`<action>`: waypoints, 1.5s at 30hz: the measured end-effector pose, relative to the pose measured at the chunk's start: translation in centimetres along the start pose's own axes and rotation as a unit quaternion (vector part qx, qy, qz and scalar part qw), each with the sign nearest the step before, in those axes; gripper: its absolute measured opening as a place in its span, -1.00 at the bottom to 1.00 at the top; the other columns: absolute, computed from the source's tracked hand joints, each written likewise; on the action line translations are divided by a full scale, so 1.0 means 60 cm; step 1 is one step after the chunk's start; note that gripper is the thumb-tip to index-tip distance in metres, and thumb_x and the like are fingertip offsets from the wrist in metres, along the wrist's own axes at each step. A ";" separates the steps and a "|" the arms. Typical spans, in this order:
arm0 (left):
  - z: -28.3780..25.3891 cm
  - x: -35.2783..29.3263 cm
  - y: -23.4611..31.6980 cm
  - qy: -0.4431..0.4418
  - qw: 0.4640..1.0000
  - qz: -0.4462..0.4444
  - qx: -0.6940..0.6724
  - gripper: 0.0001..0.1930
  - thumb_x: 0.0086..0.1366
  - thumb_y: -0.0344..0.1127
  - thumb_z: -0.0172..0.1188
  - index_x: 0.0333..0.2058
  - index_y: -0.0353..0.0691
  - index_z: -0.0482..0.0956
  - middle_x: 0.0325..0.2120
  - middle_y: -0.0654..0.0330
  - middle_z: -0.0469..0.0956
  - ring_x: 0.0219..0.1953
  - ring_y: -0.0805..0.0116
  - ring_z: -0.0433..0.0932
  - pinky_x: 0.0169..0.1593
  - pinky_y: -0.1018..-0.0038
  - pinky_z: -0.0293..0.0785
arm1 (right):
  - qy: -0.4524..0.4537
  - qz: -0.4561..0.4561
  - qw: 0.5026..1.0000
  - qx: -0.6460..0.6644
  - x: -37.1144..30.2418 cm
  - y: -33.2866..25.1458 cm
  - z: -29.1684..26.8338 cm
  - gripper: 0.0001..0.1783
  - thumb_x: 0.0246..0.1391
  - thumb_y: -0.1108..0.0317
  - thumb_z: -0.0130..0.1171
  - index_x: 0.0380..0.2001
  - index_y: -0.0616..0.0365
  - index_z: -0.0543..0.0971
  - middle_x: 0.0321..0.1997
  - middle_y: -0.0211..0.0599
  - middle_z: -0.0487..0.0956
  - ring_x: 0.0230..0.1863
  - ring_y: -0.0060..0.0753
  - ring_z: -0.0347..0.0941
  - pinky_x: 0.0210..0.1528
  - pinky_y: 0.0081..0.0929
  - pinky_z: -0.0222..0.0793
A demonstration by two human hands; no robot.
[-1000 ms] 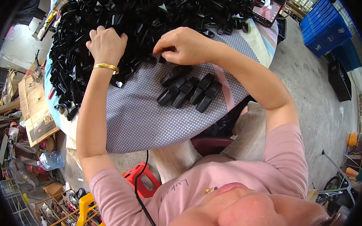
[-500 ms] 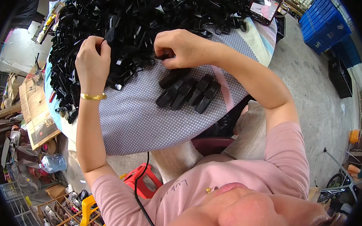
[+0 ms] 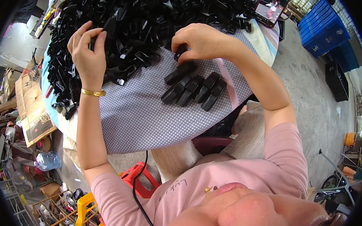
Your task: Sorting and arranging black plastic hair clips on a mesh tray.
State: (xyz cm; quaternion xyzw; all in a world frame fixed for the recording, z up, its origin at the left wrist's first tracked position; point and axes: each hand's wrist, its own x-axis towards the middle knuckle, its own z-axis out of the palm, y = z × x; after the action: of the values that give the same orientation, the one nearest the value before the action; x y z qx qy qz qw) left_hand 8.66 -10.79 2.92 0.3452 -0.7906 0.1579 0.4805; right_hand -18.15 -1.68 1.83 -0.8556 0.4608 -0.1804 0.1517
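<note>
A large heap of small black plastic parts [image 3: 142,16] covers the far side of a table with a grey dotted cloth [image 3: 140,123]. At the heap's left side, my left hand [image 3: 87,56] pinches a black plastic part [image 3: 109,25] between thumb and forefinger; its other fingers are loosely bent. My right hand [image 3: 201,41] is closed on another black plastic part [image 3: 180,51], partly hidden by the fingers. Just below it, several black parts [image 3: 192,87] lie side by side in a small group on the cloth.
A phone [image 3: 270,4] with a lit screen stands at the table's far right. Stacked blue crates [image 3: 323,27] and a black crate [image 3: 337,80] are on the floor at the right. Red [image 3: 141,179] and yellow plastic stools [image 3: 86,218] stand below the table's left edge.
My right hand has moved right, away from the heap, with the black part in its fingers. My left hand has shifted slightly up and left, its fingers less curled.
</note>
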 end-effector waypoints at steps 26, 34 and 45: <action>-0.015 -0.057 0.121 -0.413 0.846 -0.202 -0.268 -0.68 0.16 -0.34 0.20 -0.13 -0.37 0.55 -0.37 0.07 0.55 -0.38 0.26 0.56 -0.28 0.45 0.48 | 0.109 -0.048 0.972 0.201 0.008 0.019 0.022 -0.76 -0.06 0.44 0.31 -0.26 0.24 0.61 -0.30 -0.36 0.54 -0.26 -0.55 0.46 -0.24 -0.63 0.39; -0.036 -0.039 0.161 -0.465 0.855 -0.158 -0.167 -0.63 0.05 -0.28 0.15 -0.14 -0.29 0.50 -0.57 0.02 0.53 -0.45 0.07 0.54 -0.25 0.30 0.47 | 0.053 -0.072 0.991 0.095 0.004 0.017 0.032 -0.67 -0.20 0.39 0.33 -0.28 0.28 0.60 -0.38 -0.20 0.55 -0.36 -0.33 0.50 -0.27 -0.48 0.44; -0.025 -0.045 0.116 -0.476 0.826 -0.125 -0.274 -0.66 0.15 -0.43 0.11 -0.05 -0.23 0.52 -0.46 0.13 0.45 -0.44 0.35 0.48 -0.27 0.49 0.46 | -0.051 -0.074 0.980 0.175 0.000 0.009 0.015 -0.69 -0.19 0.35 0.37 -0.32 0.28 0.62 -0.44 -0.25 0.54 -0.43 -0.40 0.47 -0.36 -0.52 0.42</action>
State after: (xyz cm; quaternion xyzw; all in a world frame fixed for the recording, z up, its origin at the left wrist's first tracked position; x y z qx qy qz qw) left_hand 5.60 -3.90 1.90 0.3274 -0.8822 -0.3102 0.1349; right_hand -18.17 -1.89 0.80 -0.8559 0.3488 -0.2247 0.3086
